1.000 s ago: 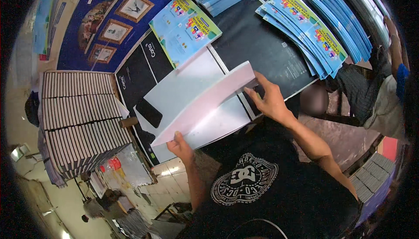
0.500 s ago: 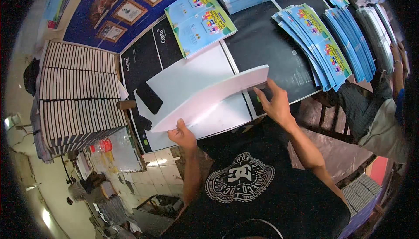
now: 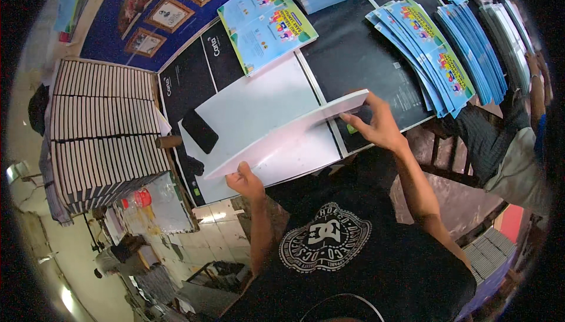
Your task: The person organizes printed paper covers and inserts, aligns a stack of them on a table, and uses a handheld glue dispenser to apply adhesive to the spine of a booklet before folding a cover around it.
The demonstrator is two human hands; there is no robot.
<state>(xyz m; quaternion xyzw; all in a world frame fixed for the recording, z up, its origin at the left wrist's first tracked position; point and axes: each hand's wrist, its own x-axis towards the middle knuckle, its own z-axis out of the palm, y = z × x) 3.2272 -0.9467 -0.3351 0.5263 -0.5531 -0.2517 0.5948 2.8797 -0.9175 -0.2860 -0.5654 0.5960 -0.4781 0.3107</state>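
A person in a black printed shirt folds a large white sheet (image 3: 276,139) on a dark counter (image 3: 365,63): the left hand (image 3: 244,182) pinches the sheet's near corner in a closed grip, while the right hand (image 3: 379,125) presses flat with spread fingers on the raised far end, holding it down. The fold looks half made, with the crease not yet flattened. A black phone (image 3: 200,130) lies on the sheet's left part. Beyond the sheet, fanned blue booklets (image 3: 435,57) and an open cover (image 3: 265,25) lie on the counter; to the sheet's left stand stacked books (image 3: 100,133).
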